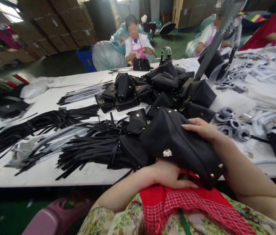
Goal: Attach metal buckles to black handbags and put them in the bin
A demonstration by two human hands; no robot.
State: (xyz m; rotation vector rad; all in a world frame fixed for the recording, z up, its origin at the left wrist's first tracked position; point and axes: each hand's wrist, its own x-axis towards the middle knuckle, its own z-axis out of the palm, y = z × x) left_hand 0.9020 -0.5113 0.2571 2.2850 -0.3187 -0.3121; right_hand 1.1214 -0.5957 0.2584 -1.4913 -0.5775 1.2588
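Note:
A black handbag [177, 140] with gold metal feet on its base and a scrap of white wrapping on its side lies tilted in front of my chest. My right hand [200, 129] grips its far upper side, fingers spread over the leather. Against the near side, low by my apron, is my left hand [169, 174]; it supports the bag, and some of its fingers are hidden. Left of the bag lies a thick bundle of black straps [91, 147], and a small black pouch [137, 120] rests just beyond it.
A heap of black handbags [164, 78] covers the table [86, 176] ahead. Grey rolled coils [225, 114] lie to the right. A slanted metal post [212, 42] rises at right. Across the table a co-worker [138, 45] handles a bag. A pink chair [54, 215] stands lower left.

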